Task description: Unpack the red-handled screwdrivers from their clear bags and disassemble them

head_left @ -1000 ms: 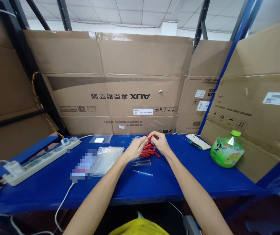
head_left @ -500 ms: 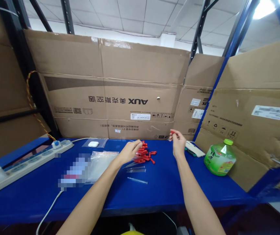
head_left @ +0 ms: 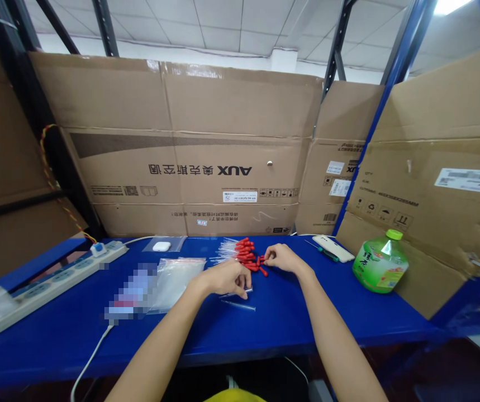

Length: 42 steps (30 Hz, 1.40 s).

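Clear tube (head_left: 238, 305) crosswise (near-level), untouched

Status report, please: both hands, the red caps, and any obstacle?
Left hand down on clear tubes; grip unclear. Right hand fingertips at red caps pile. Screwdriver, green bottle off right, not obstructing.

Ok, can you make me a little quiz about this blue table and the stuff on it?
1. True or false: the green bottle stands to the right of both hands.
2. Which hand touches the red caps? A) left hand B) right hand C) neither
3. Fill in: the left hand rests over thin clear ____ on the table.

Key:
1. True.
2. B: the right hand lies at the edge of the pile.
3. Tubes.
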Available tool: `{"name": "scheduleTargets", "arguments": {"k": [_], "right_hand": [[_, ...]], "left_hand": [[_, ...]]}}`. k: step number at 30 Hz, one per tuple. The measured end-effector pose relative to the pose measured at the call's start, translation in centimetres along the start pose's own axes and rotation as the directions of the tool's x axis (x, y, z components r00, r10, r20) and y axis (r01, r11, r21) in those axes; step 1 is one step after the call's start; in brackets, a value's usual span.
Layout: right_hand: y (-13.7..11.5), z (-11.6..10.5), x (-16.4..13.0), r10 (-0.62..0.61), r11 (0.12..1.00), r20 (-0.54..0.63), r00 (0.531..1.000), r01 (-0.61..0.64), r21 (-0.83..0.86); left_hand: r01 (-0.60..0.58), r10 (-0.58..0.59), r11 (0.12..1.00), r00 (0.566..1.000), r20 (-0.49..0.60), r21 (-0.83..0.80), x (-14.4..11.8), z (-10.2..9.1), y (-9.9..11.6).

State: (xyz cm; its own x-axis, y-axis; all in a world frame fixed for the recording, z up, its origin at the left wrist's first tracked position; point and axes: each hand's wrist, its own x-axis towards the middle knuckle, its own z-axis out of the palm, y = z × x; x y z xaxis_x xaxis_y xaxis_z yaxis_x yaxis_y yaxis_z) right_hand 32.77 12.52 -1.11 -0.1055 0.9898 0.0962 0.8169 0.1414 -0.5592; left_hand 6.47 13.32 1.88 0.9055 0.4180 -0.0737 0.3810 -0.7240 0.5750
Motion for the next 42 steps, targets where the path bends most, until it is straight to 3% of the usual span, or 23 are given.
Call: {"name": "scheduleTargets", "arguments": {"k": [3, 8, 11, 15, 23, 29, 35, 42], "right_hand": [[0.0, 0.0, -0.3, 0.063, 0.996, 0.041, 0.997, -0.06, -0.066], [-0.9, -0.5, -0.7, 0.086, 0.985, -0.015, 0.996, -0.087, -0.146], [-1.7, -0.7, -1.0, 0.019, 0.997, 0.03, 0.999, -0.017, -0.07], [-2.3, -0.2, -1.3, 0.002, 1.0, 0.193, 0.981, -0.006, 0.018], [-3.2, 0.0, -1.5, 0.146, 0.964, 0.134, 0.98, -0.111, -0.244], [-3.4, 0.1, -1.5, 0.18, 0.923, -0.007, 0.984, -0.172, -0.346], [-2.9, 0.1, -1.3, 0.147, 0.918, -0.042, 0.988, -0.152, -0.366], [-3.3, -0.1, -1.4, 0.1, 0.95, 0.003, 0.995, -0.095, -0.298]], "left_hand": [[0.014, -0.014, 0.999, 1.0, 0.001, 0.033, 0.2, 0.3, 0.3], [-0.018, 0.022, 0.997, 0.999, -0.048, 0.072, 0.1, 0.3, 0.2], [0.037, -0.01, 0.988, 0.985, -0.171, 0.153, 0.0, -0.2, -0.2], [0.218, -0.103, 0.934, 0.924, -0.369, 0.285, -0.4, -1.0, -1.1], [0.333, -0.23, 0.892, 0.916, -0.327, 0.306, -0.8, -1.1, -1.9], [0.37, -0.253, 0.874, 0.9, -0.355, 0.316, -0.7, -1.3, -1.9], [0.364, -0.248, 0.879, 0.901, -0.357, 0.308, -0.5, -1.0, -2.2], [0.336, -0.212, 0.876, 0.913, -0.35, 0.346, -0.5, -1.1, -1.9]]}}
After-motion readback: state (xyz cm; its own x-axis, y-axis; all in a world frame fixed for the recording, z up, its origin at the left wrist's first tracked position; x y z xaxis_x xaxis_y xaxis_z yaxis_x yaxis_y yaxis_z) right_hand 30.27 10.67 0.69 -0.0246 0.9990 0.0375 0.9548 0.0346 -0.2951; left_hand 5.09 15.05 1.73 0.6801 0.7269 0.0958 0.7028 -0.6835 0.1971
